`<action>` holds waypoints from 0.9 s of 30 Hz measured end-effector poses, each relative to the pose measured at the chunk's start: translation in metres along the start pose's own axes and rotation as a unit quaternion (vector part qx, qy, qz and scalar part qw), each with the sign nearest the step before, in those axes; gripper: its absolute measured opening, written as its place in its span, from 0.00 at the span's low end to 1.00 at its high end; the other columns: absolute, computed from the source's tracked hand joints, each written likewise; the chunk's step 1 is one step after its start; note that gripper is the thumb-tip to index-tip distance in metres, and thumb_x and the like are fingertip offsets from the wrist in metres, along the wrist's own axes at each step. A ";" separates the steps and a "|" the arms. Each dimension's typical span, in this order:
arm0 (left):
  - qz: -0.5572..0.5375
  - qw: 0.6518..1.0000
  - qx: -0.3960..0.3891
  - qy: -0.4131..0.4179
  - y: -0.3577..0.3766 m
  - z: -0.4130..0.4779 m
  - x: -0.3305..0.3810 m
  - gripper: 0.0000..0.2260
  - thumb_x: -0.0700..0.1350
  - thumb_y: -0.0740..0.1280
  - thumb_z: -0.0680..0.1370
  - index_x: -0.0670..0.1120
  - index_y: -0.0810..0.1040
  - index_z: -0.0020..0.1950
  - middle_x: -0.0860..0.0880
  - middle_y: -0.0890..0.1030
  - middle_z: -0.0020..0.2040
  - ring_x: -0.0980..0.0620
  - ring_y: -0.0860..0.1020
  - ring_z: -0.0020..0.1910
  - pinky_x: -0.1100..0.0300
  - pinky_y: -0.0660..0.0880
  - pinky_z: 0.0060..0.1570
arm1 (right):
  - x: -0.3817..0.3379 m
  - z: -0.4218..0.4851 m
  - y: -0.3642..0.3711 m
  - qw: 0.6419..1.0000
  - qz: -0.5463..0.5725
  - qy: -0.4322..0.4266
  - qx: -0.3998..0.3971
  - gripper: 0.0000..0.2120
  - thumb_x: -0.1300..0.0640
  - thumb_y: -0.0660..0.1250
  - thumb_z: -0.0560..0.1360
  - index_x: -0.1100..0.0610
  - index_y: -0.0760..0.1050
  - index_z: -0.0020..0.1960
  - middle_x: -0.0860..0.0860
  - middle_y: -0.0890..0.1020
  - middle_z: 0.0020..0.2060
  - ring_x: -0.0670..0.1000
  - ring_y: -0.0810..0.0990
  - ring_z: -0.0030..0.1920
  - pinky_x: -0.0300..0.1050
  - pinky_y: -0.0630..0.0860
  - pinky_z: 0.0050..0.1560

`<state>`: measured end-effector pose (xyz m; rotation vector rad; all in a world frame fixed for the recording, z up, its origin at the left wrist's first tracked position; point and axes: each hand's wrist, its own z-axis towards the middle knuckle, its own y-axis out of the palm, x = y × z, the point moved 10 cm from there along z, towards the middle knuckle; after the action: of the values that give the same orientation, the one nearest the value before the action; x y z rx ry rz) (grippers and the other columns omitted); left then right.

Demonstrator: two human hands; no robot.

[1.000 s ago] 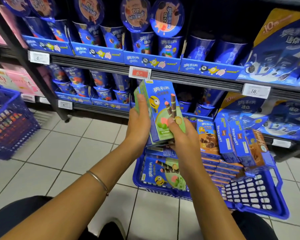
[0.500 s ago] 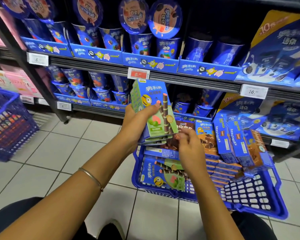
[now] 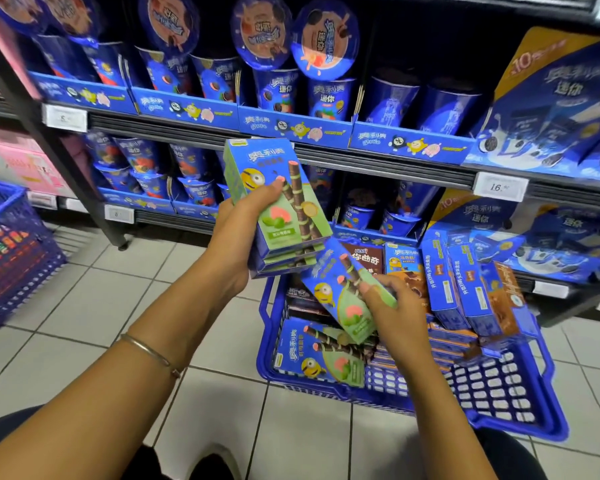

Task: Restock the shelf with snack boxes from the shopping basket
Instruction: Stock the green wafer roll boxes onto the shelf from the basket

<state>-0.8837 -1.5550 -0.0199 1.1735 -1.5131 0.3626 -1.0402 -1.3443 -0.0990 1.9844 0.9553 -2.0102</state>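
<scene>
The left hand (image 3: 238, 233) clamped a small stack of green-and-blue snack boxes (image 3: 278, 206), thumb pressed across the front of the top box and the fingers hidden behind. The stack stood nearly upright, its top leaning toward eleven o'clock, in front of the shelf (image 3: 378, 164) and above the basket's far-left corner. At four o'clock from that stack, the right hand (image 3: 394, 315) gripped a single matching box (image 3: 336, 299), thumb on its face and fingers curled under its right edge. This box was tilted, top end toward eleven o'clock, just below the stack; whether the two touched could not be told.

The blue shopping basket (image 3: 551, 424) sat on the tiled floor (image 3: 94, 306) at five o'clock of the view. Inside it, another green box (image 3: 317, 356) lay flat at the near-left side. Blue boxes (image 3: 444, 275) stood on end at its two o'clock side, leaning on brown ones. Blue snack cups (image 3: 329, 95) filled the shelf rows at twelve o'clock. A second blue basket (image 3: 13, 251) stood at nine o'clock. A thin bracelet (image 3: 149, 351) circled the left wrist.
</scene>
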 end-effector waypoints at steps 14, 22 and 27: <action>0.071 0.995 -0.059 0.047 0.020 0.008 -0.008 0.25 0.55 0.74 0.79 0.44 0.78 0.72 0.43 0.87 0.59 0.41 0.87 0.57 0.51 0.85 0.49 | -0.054 0.005 0.014 0.914 0.393 0.096 -0.041 0.15 0.51 0.68 0.79 0.61 0.80 0.59 0.57 0.86 0.53 0.58 0.85 0.56 0.59 0.83 0.51; 0.138 0.986 -0.055 0.074 0.040 0.020 -0.005 0.52 0.82 0.69 0.60 0.53 0.73 0.76 0.51 0.83 0.68 0.47 0.83 0.65 0.42 0.77 0.69 | -0.096 0.020 0.048 0.950 0.292 0.032 -0.106 0.16 0.42 0.66 0.73 0.50 0.80 0.54 0.55 0.84 0.54 0.59 0.82 0.56 0.63 0.75 0.64; 0.167 0.985 0.005 0.052 0.033 0.035 -0.013 0.61 0.84 0.59 0.58 0.59 0.50 0.86 0.55 0.62 0.84 0.54 0.70 0.76 0.46 0.69 0.76 | -0.093 0.038 0.056 0.955 0.260 0.012 -0.144 0.14 0.41 0.65 0.75 0.49 0.82 0.52 0.46 0.85 0.47 0.49 0.84 0.48 0.47 0.79 0.51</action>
<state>-0.9320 -1.5602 -0.0310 0.8912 -1.6184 0.6479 -1.0322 -1.4381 -0.0322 1.8530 0.5987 -1.4741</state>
